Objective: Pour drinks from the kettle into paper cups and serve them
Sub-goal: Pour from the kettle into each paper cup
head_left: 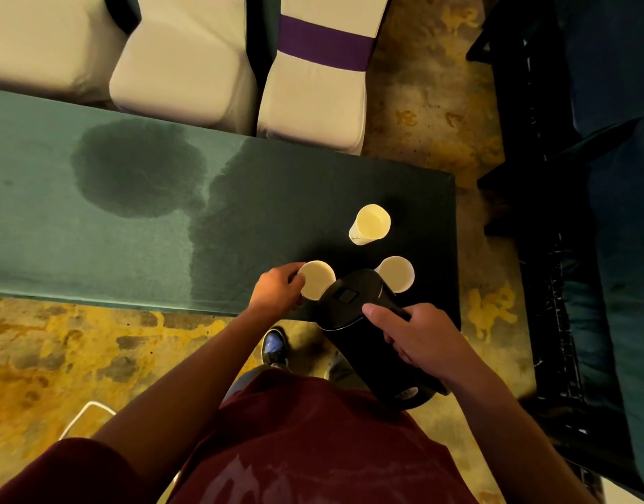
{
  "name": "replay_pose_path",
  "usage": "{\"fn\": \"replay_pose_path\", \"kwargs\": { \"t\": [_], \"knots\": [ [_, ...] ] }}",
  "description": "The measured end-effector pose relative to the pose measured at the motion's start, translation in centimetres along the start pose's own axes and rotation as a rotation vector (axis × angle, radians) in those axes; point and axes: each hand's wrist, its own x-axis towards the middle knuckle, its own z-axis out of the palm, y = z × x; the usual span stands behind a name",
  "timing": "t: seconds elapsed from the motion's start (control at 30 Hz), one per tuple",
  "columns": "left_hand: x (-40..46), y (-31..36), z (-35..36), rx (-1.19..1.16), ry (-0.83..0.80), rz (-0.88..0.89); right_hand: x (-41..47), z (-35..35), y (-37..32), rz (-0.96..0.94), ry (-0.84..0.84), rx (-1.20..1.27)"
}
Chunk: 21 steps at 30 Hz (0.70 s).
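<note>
Three white paper cups stand near the right end of the green-clothed table [95, 231]. The left hand [277, 285] curls round the near-edge cup [317, 280]. The right hand [415, 336] grips the black plastic kettle [353, 303], tilted between that cup and the second cup [397, 272]. The third cup [371, 224] stands farther in. Cup contents are unclear.

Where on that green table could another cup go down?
The table is bare left of the left hand, though darkly stained. Crowded at the right end: three paper cups round the kettle in the right hand.
</note>
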Motion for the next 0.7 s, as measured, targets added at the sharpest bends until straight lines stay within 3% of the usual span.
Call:
{"fn": "replay_pose_path", "kwargs": {
  "t": [0.5,0.7],
  "knots": [
    [-0.1,-0.4,0.0,0.013,0.014,0.043,-0.6,0.9,1.2,-0.005,0.046,0.111],
    [-0.2,-0.1,-0.3,0.126,0.010,0.124,-1.8,0.8,2.8,-0.117,0.103,0.164]
  ]
}}
